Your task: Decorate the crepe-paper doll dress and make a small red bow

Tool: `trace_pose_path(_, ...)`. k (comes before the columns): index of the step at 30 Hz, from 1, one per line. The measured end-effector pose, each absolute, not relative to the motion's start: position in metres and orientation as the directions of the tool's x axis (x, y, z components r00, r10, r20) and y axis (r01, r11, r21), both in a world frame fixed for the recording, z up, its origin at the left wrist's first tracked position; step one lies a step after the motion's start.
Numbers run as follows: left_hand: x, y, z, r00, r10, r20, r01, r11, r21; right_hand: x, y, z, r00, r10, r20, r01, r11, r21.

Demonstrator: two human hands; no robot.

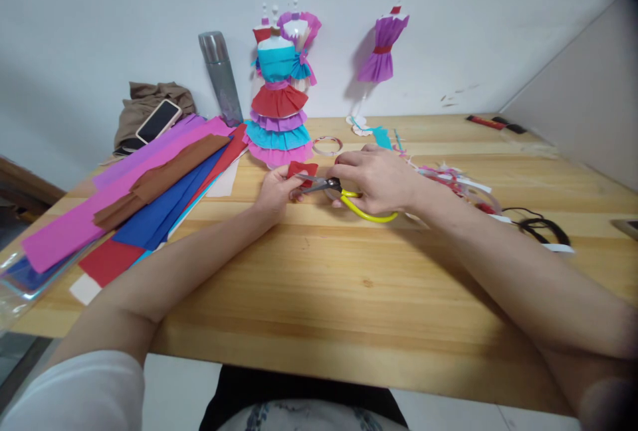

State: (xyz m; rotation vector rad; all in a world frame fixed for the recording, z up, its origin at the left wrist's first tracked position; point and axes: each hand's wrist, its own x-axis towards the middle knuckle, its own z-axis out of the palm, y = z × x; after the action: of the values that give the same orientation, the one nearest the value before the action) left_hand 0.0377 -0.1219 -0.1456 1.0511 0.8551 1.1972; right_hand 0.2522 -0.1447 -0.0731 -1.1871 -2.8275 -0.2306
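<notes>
My left hand (279,192) pinches a small piece of red crepe paper (302,169) above the wooden table. Yellow-handled scissors (369,214) are gripped in my right hand (376,178), their blades spread and pointing left at the red piece. Whether the blades touch the paper I cannot tell. Just behind my hands stands a small dress form in a tiered paper dress (278,100) of blue, red, purple and pink. A roll of tape (327,145) lies on the table beyond the scissors.
Long folded crepe paper strips (169,185) cover the table's left side. Behind them stand a grey flask (220,79) and a phone (158,121) on brown cloth. Another dress form wears a purple dress (383,49) by the wall. Paper scraps (448,178) and a black cord (545,228) lie right.
</notes>
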Motion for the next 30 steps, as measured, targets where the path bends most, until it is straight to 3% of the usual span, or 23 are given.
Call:
trace_pose_path(5, 0.0358, -0.1208, -0.147, 0.205, 0.979, 0.008, -0.297, 0.054, 0.953, 0.2544, -0.144, -0.0701, -0.585, 0.789, 0.19, 0.81, 0.58, 0.085)
trace_pose_path(8, 0.0353, -0.1209, -0.1476, 0.197, 0.98, 0.011, -0.284, 0.046, 0.958, 0.2557, -0.1436, -0.0682, -0.545, 0.825, 0.15, 0.838, 0.537, 0.095)
trace_pose_path(13, 0.036, -0.1208, -0.1474, 0.193, 0.981, 0.001, -0.277, 0.053, 0.96, 0.254, -0.1428, -0.0698, -0.549, 0.833, 0.072, 0.835, 0.543, 0.084)
trace_pose_path(30, 0.0364, -0.1218, -0.145, 0.218, 0.976, -0.011, -0.251, 0.067, 0.966, 0.2481, -0.1438, -0.0746, -0.539, 0.839, 0.071, 0.842, 0.535, 0.075)
